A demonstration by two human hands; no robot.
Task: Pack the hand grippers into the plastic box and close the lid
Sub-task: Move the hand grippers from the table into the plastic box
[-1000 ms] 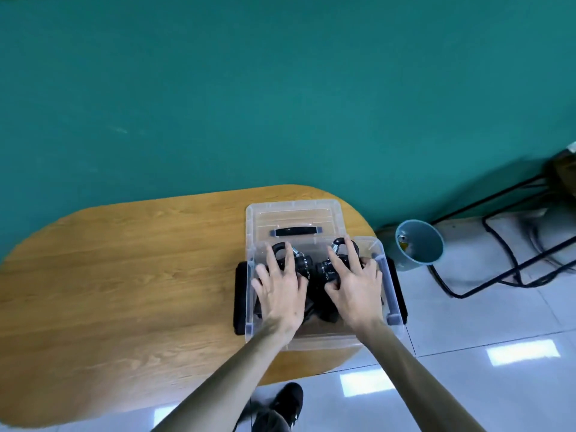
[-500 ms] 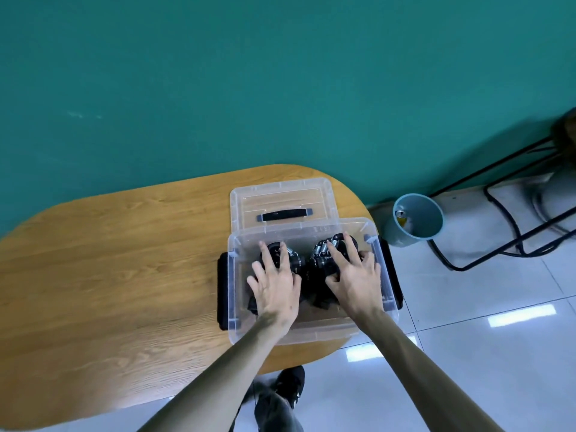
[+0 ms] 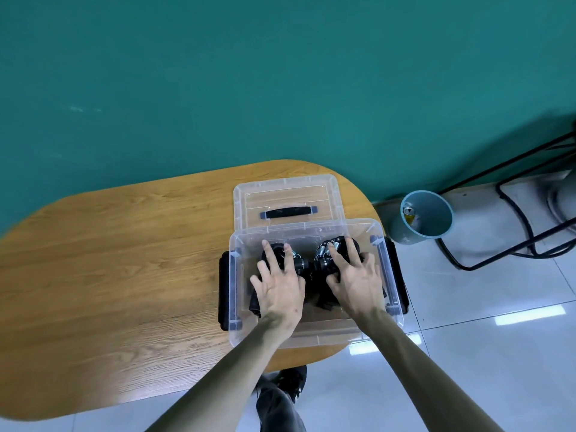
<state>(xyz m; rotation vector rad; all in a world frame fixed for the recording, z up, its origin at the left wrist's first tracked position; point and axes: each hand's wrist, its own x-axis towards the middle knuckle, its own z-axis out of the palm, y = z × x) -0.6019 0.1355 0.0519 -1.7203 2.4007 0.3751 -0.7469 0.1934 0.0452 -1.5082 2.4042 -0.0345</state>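
Under both hands, in the head view, sits the clear box [image 3: 314, 335] at the right end of the wooden bench [image 3: 118, 263]. The left hand [image 3: 280, 288] lies palm down inside it, fingers straight and spread, pressing on the black grippers [image 3: 307, 265]. The right hand [image 3: 355, 280] lies just beside it, also palm down with fingers spread flat over the grippers, whose metal springs [image 3: 324, 247] show past the fingertips. The two hands are side by side, not touching. Neither hand is curled round anything. The grippers lie in the box, between and beneath the hands. Beyond the fingertips the lid [image 3: 285, 198] lies flat on the bench, touching the box's far wall, its dark handle [image 3: 288, 212] up. Black latches [image 3: 223, 294] hang open at the box's left and right sides. Right of the right hand, on the tiled floor, stands a blue bin [image 3: 424, 216] with a can inside.
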